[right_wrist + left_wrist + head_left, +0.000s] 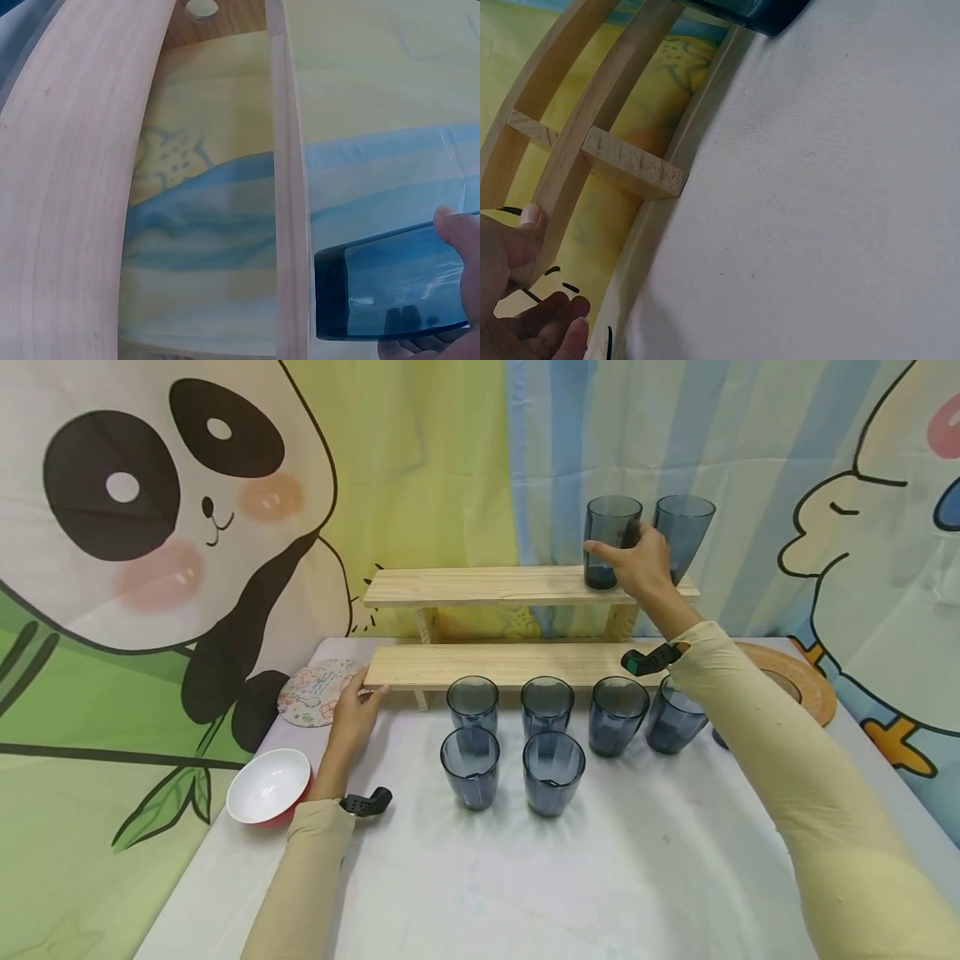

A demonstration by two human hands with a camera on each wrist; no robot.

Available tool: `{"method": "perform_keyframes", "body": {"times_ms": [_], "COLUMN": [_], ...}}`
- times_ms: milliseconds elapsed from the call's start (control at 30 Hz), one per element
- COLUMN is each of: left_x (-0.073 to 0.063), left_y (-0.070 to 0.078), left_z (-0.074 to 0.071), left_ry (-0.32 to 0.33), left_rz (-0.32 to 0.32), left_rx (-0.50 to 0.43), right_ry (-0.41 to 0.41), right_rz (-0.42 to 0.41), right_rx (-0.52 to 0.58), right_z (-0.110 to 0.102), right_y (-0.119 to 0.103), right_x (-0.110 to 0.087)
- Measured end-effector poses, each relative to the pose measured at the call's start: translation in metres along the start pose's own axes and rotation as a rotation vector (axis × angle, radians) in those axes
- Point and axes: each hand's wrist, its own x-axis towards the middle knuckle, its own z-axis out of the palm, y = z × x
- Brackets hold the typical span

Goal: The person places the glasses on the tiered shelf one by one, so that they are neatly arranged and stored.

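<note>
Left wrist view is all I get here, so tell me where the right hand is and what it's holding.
Observer: The right hand grips a glass at the right part of the upper shelf; whether the base touches the board is hard to tell.
Operator: My picture doesn't reach that spot. Is any other glass next to it?
Observer: Yes, a second glass is just to its right, partly hidden by the right hand.
Operator: And what sits on the table beside the left sleeve?
Observer: A bowl, white inside and red outside.
</note>
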Motion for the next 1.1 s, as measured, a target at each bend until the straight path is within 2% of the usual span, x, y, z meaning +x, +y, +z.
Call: {"method": "perform_keyframes", "body": {"times_ms": [300, 500, 667, 767, 867, 1000, 1100], "left_x": [0.001, 0.001, -0.001, -0.001, -0.001, 0.000, 0.001], "left_y": [-0.001, 0.000, 0.000, -0.001, -0.003, -0.003, -0.002], "left_z": [0.001, 0.001, -0.001, -0.001, -0.001, -0.001, -0.001], "left_ry": [0.000, -0.006, -0.005, -0.003, -0.006, -0.010, -0.009], "left_rz": [0.002, 0.001, -0.005, -0.003, -0.003, 0.003, 0.010], "left_rx": [0.006, 0.010, 0.012, 0.007, 0.003, -0.005, -0.011], "right_ry": [-0.013, -0.130, -0.243, -0.281, -0.324, -0.415, -0.474], "right_rz": [0.009, 0.040, 0.053, -0.001, -0.064, -0.114, -0.154], "right_rx": [-0.015, -0.112, -0.201, -0.185, -0.088, 0.054, 0.111], "right_z": [0.002, -0.011, -0.027, -0.039, -0.050, -0.055, -0.047], "right_y": [0.004, -0.004, -0.013, -0.016, -0.016, -0.010, 0.005], "right_x": [0.000, -0.010, -0.031, -0.049, -0.074, -0.129, -0.173]}}
